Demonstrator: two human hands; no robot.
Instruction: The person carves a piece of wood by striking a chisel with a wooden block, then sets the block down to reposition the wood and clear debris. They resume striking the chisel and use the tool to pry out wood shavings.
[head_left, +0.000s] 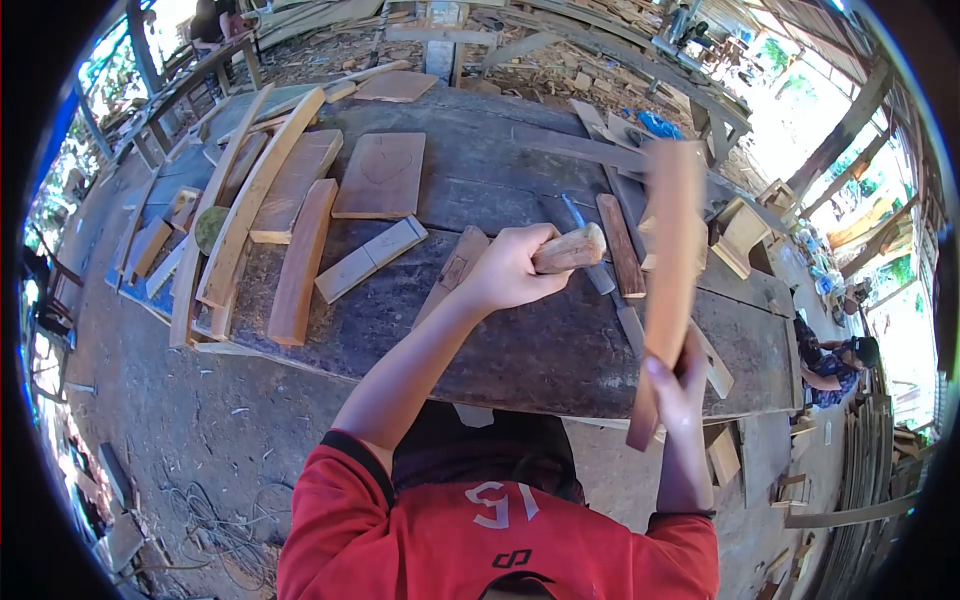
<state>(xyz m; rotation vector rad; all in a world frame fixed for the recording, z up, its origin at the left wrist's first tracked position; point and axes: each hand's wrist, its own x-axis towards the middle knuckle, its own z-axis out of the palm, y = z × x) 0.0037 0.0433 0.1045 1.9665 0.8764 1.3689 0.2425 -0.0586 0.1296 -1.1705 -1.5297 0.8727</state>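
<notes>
My left hand [515, 268] is closed around a thick wooden handle [572, 250] with a rounded, worn end; its other end is hidden by my fingers. My right hand [680, 385] grips a long, slightly curved piece of wood [672, 250] near its lower end. That piece stands raised over the right side of the workbench [480, 350], its upper end blurred. On the bench between my hands lie a dark brown wood strip [620, 245] and a slim tool with a blue part [573, 210]. A short wood block [455, 265] lies partly behind my left wrist.
Curved wooden pieces [302, 265], a square board [380, 175] and a pale marked block [371, 259] lie on the bench's left. A wooden box-like piece [740, 235] stands at the right edge. Further right is another person [840, 370]. Wood scraps [560, 75] cover the ground beyond.
</notes>
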